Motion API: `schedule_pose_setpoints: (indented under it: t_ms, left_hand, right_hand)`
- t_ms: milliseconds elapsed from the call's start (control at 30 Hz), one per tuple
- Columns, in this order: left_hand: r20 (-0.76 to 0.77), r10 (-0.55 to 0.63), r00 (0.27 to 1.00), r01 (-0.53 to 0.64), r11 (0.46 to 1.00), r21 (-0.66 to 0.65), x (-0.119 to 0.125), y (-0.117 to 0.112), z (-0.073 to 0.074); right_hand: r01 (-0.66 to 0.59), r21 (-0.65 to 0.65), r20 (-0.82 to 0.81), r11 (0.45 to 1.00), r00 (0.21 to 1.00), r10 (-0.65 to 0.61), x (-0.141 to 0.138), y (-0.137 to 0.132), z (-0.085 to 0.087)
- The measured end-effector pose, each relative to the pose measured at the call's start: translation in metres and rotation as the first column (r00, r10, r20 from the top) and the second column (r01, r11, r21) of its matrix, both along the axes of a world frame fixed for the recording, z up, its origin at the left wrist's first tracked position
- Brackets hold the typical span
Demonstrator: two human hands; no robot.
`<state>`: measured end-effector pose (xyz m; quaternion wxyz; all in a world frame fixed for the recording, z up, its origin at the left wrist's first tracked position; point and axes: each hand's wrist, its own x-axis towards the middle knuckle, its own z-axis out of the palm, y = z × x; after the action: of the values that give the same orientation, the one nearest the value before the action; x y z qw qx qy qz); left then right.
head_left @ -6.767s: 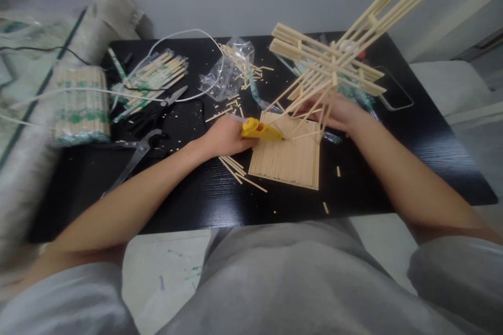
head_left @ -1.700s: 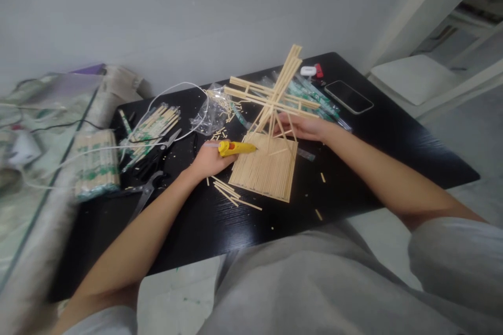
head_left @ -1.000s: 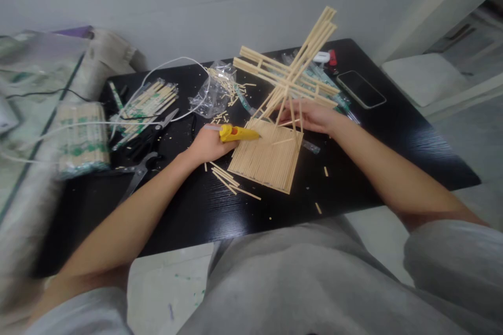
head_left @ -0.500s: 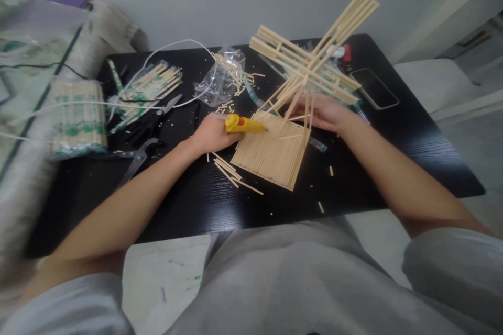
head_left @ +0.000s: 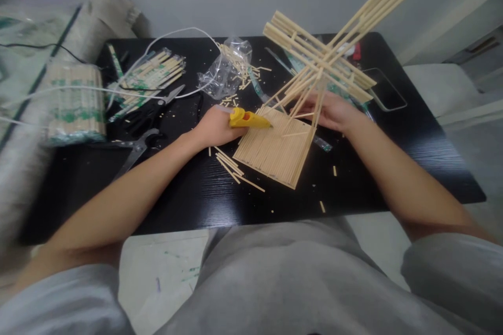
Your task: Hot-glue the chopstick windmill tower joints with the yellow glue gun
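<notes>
My left hand (head_left: 215, 126) is closed around a yellow glue gun (head_left: 251, 119), its nozzle pointing right over a square base (head_left: 271, 152) of sticks laid side by side. A windmill model (head_left: 322, 65) of bamboo sticks stands at the base's far right, its crossed blades tilted and its thin legs meeting the base. Behind those legs, my right hand (head_left: 332, 110) has its fingers curled in against the model, partly hidden by the sticks. A short loose-looking stick (head_left: 296, 133) lies across the base near the legs.
Several cut sticks (head_left: 231, 165) lie left of the base. Scissors (head_left: 168, 97), pliers-like cutters (head_left: 137, 149), wrapped chopsticks (head_left: 157, 76) and a chopstick bundle (head_left: 76, 102) are on the left. A white cable (head_left: 157, 44) loops across. A phone (head_left: 387, 89) lies at right; crumpled plastic (head_left: 223, 70) behind.
The view has shifted slightly, and the windmill model's blades appear farther up and right. The glue gun stays over the base, and both hands keep nearly the same pose.
</notes>
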<state>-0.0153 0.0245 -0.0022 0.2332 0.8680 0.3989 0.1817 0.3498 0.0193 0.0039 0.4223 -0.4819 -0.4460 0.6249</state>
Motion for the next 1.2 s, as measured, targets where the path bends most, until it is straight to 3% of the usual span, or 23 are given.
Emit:
schedule_pose_setpoints:
  t_ms: [367,767,1200]
  left_hand:
    - [0.001,0.019,1.000,-0.019,0.999,0.036,0.002,0.000,-0.005]
    - [0.016,0.035,0.999,-0.036,0.999,0.041,0.002,-0.001,-0.005]
    - [0.014,0.025,1.000,-0.025,0.999,0.046,0.002,0.000,-0.006]
  right_hand:
    - [0.012,-0.012,-0.029,1.000,1.000,-0.013,0.006,0.001,-0.006]
    - [-0.020,-0.049,-0.048,0.999,0.999,0.018,0.008,0.001,-0.002]
    - [0.032,-0.075,-0.079,0.997,0.996,-0.038,-0.001,-0.006,0.006]
